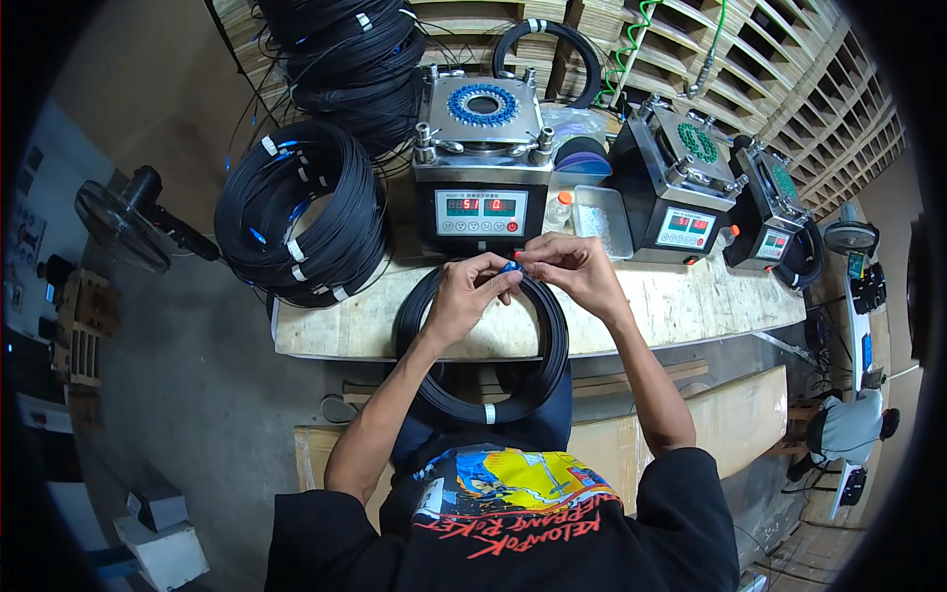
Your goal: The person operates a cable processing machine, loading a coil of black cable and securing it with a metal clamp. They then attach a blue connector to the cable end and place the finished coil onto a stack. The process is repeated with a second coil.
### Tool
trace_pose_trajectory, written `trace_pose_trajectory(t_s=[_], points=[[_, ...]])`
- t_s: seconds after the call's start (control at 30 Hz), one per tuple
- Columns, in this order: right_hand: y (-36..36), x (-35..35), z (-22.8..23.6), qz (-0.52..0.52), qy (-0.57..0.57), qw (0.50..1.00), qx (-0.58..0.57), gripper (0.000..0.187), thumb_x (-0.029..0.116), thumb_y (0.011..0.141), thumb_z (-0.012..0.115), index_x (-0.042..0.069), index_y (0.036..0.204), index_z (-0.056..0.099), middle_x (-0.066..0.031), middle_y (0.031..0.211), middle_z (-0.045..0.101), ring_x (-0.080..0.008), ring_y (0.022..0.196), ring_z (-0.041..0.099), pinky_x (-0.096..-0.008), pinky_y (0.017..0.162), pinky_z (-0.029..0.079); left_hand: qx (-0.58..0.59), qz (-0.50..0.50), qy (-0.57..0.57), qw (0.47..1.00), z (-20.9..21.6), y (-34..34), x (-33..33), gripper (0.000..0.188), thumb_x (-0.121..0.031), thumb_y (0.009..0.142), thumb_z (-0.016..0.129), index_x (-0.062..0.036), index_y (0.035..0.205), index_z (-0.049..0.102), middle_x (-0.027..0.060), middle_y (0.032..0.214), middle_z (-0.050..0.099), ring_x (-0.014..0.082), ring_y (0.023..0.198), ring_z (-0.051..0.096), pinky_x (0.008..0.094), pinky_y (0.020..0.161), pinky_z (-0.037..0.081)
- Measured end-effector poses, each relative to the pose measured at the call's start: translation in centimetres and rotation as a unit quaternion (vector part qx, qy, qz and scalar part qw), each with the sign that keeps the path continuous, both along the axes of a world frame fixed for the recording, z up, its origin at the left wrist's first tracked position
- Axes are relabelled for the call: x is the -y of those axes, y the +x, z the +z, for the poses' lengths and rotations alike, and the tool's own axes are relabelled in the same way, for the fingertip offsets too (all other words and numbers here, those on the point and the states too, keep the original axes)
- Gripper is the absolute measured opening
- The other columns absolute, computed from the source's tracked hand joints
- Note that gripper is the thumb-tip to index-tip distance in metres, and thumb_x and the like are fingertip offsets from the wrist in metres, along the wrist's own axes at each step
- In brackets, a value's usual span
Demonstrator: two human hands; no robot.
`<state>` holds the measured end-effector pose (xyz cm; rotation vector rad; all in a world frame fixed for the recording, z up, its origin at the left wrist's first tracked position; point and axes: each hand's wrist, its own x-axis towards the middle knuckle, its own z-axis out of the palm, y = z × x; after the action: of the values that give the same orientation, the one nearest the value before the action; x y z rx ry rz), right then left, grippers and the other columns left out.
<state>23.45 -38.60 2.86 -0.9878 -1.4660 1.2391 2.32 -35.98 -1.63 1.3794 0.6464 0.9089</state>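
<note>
Closest to me, at six o'clock, is the worker's black shirt (552, 567) with its bright print, and above it both bare hands meet over the bench (651, 306). The left hand (466, 296) pinches a small blue piece (510, 266) between thumb and forefinger; the right hand (582, 276) pinches at the same piece from about two o'clock. It sits at the top of a black cable coil (557, 335), which overhangs the bench edge toward the lap. I'd judge this one partway along: the cable is wound and banded with a white tag (490, 413) at the coil's six o'clock, while the blue piece is in the fingers, so its handling looks unfinished. At twelve o'clock the near machine (483, 176) has its display lit, with a blue ring (482, 103) on top; whether any cable ends are seated there, I can't tell. More coils (360, 212) rest toward nine and ten o'clock, done or waiting, nothing shows which. The fingertips cover most of the piece, its cable's path is lost, and a red speck beside them could belong to the machine.
</note>
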Motion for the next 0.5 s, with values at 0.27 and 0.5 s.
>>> trace_pose_trajectory(t_s=[0.27, 0.5], points=[[0.7, -0.6, -0.4, 0.053, -0.02, 0.996, 0.062, 0.019, -0.001, 0.089, 0.071, -0.007, 0.108, 0.073, -0.0107, 0.103, 0.07, -0.0141, 0.091, 0.069, -0.0286, 0.081, 0.058, -0.027, -0.009, -0.019, 0.999, -0.2, -0.5, 0.6, 0.016, -0.013, 0.098, 0.067, 0.0034, 0.1, 0.069, 0.0071, 0.082, 0.071, 0.0072, 0.071, 0.063, 0.0226, 0.067, 0.051], [-0.1, 0.2, -0.9, -0.089, -0.01, 0.996, 0.019, 0.02, 0.006, 0.093, 0.072, -0.005, 0.109, 0.073, -0.0115, 0.096, 0.076, -0.014, 0.089, 0.071, -0.0272, 0.08, 0.057, -0.048, 0.011, -0.014, 0.999, 0.7, -0.6, 1.2, 0.017, -0.014, 0.097, 0.068, 0.0033, 0.097, 0.069, 0.0058, 0.08, 0.071, 0.0062, 0.069, 0.062, 0.0221, 0.066, 0.05]])
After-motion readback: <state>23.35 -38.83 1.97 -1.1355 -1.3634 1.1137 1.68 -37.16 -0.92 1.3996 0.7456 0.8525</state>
